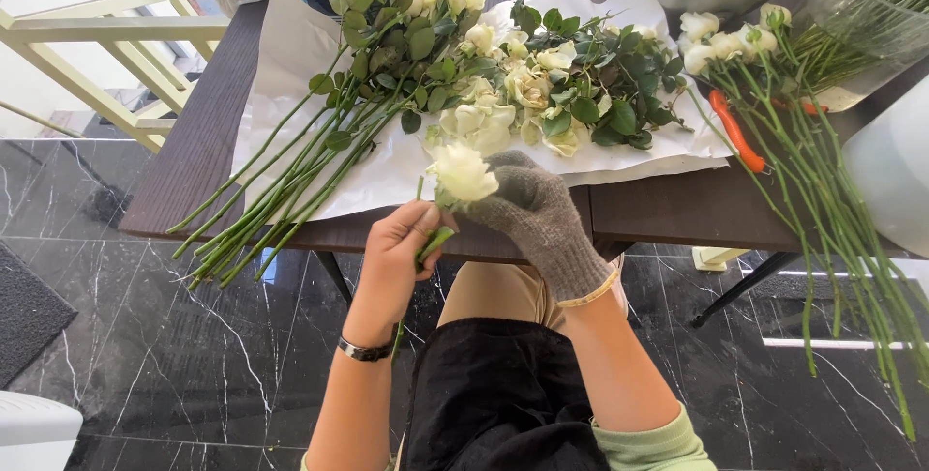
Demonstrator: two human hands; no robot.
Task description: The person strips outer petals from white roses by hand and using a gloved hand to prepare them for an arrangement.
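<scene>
A single white rose (462, 173) stands upright between my hands at the table's front edge. My bare left hand (399, 248) pinches its green stem just below the bloom. My right hand (530, 202), in a grey knitted glove, is closed around the stem right under the flower head. A bunch of long-stemmed white roses (387, 74) lies on white wrapping paper (290, 55) on the dark wooden table (198, 156), beyond my hands.
A second heap of white roses with leaves (581, 74) lies on the paper. More stems (823, 190) hang over the table's right edge beside orange-handled cutters (735, 132). A glass vase (861, 26) with stems stands at back right. Black marble floor lies below.
</scene>
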